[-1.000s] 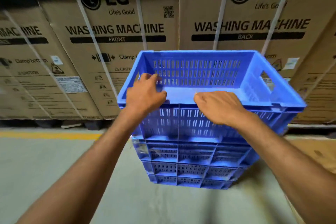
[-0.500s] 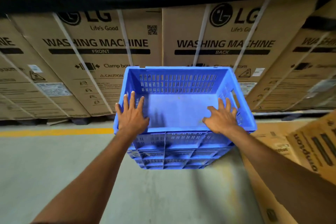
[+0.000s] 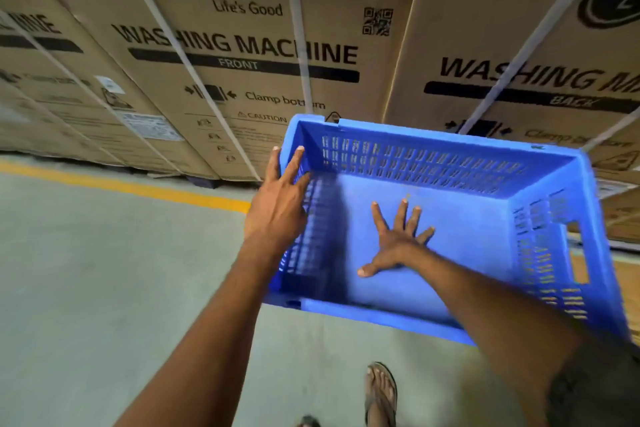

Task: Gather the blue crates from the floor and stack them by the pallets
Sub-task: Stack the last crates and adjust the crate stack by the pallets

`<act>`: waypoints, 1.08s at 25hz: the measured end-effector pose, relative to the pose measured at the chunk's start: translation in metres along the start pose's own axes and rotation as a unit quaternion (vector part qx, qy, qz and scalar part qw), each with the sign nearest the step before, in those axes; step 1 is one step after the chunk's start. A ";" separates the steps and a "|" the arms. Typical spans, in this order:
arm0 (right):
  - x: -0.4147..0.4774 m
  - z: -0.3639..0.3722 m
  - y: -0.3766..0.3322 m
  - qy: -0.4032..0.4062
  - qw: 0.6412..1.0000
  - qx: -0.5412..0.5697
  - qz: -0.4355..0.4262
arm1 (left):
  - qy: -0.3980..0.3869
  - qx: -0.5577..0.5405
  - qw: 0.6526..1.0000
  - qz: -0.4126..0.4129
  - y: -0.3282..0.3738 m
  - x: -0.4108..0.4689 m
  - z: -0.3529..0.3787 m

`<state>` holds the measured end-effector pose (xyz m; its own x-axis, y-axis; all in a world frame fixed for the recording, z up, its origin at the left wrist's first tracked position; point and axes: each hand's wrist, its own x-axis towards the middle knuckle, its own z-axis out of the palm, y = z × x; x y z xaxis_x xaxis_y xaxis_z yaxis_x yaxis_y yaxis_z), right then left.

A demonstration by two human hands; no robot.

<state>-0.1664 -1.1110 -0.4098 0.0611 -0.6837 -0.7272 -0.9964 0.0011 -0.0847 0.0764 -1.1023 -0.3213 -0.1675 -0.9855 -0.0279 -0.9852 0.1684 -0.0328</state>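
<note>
Blue crate: plastic with slotted walls and an open top. It stands before us, skewed in our view, its far wall close to the cartons. We cannot see what lies beneath it.
Right hand: ours, inside the crate, palm flat on the crate's floor. Fingers and thumb are spread wide and grip nothing.
Left hand: ours, laid along the rim of the crate's left wall. Fingers are straight and close together, pointing at the far left corner and not curled round the rim.
Handle hole: cut through the crate's right wall.
Cartons: brown cardboard, just behind the crate's far wall. They are printed "WASHING MACHINE", one marked "FRONT" and one "BACK".
White straps: cross the cartons behind the crate.
Floor: grey, left of the crate and on our side of it.
Yellow line: painted on the floor left of the crate, running toward its left wall.
Foot: in a sandal, on the floor on our side of the crate's near wall.
</note>
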 end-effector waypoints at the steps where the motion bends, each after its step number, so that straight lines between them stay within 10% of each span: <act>1: 0.001 0.000 -0.001 -0.005 1.000 0.003 0.009 | -0.012 -0.012 1.000 0.003 0.000 0.002 0.005; 14: 0.004 0.005 -0.019 0.011 0.998 -0.002 0.054 | -0.016 0.014 0.999 0.038 -0.011 0.012 0.014; 19: -0.093 -0.030 -0.005 0.069 0.991 0.107 -0.029 | 0.062 -0.177 0.982 0.011 0.009 -0.033 -0.045; 24: -0.204 0.020 0.000 0.253 0.959 -0.063 -0.113 | -0.219 -0.098 0.951 0.197 0.044 -0.118 -0.057; 27: -0.201 0.025 -0.008 0.264 0.957 -0.104 -0.066 | -0.192 -0.020 0.968 0.163 0.050 -0.110 -0.045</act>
<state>-0.1690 -0.9554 -0.2803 0.2032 -0.9414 -0.2692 -0.9757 -0.2178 0.0254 0.0440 -0.9863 -0.2748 -0.4501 -0.7981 -0.4005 -0.8847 0.4596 0.0785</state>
